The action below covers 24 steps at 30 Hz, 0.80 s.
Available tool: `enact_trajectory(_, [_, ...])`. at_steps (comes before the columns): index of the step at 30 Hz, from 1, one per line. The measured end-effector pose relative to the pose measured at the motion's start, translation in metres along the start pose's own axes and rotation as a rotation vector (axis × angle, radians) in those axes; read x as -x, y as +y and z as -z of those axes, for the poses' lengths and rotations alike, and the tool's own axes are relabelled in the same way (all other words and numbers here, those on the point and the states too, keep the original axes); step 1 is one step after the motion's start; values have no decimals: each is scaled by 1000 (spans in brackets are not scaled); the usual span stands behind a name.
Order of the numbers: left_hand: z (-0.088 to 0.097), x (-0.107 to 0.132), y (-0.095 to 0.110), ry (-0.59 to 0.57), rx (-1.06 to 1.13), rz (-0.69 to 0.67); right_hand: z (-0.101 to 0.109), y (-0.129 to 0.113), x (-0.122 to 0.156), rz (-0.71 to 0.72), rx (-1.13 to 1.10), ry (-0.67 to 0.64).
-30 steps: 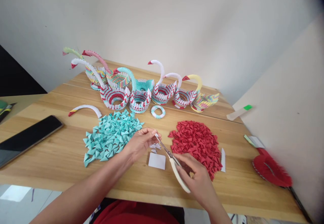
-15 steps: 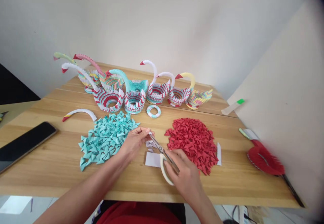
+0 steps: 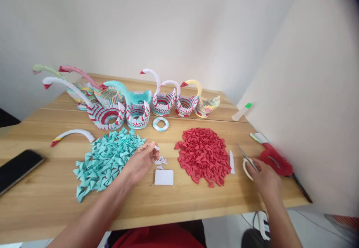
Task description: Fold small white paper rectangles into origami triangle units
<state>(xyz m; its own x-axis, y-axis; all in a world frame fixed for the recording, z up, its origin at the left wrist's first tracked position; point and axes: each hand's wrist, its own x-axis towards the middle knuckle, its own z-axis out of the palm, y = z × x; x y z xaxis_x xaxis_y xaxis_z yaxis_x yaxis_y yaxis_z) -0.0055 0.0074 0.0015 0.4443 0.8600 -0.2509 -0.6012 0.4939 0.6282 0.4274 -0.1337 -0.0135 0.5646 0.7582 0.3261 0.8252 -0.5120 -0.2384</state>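
I observe a wooden table (image 3: 146, 207) bearing a turquoise pile (image 3: 109, 160) and red pile (image 3: 203, 156). The right hand (image 3: 265, 179), right of both, and left hand (image 3: 141, 162), fingertips between them, grip scissors (image 3: 245, 157) and a small white paper piece (image 3: 157, 148) respectively.

hands (image 3: 142, 163) bare, forearms (image 3: 97, 208) sleeveless; red garment (image 3: 158, 237) at lap, black clothing (image 3: 196, 228) beside it.

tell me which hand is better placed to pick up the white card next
Probably the left hand: it is near the white card, though it pinches a small white piece. The right hand, holding scissors, is right of the red pile.
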Motion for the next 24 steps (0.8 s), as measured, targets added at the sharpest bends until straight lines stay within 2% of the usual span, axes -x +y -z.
enact_trajectory(1, [0,0,0,-18,1,-4,-4,6,-1,6,49,-61])
enact_trajectory(2, [0,0,-1,-29,9,-7,-6,6,0,43,76,-60])
enact_trajectory(4, [1,-1,-3,-41,23,4,-4,-15,7,179,76,43])
enact_trajectory(6, [2,0,-5,-57,37,25,1,-61,20,317,-35,154])
enact_trajectory(7, [2,0,-7,-69,41,37,4,-91,28,404,-138,134])
enact_trajectory(8, [2,0,-8,-81,42,50,6,-121,37,484,-246,93])
enact_trajectory(11, [1,3,-9,-110,8,71,9,-205,58,683,-503,-142])
enact_trajectory(14, [-2,5,-9,-123,-35,82,7,-254,69,780,-715,-300])
enact_trajectory(18, [-5,6,-9,-121,-10,91,3,-278,71,753,-841,-361])
enact_trajectory(24, [-6,6,-11,-120,29,93,-2,-286,74,720,-877,-255])
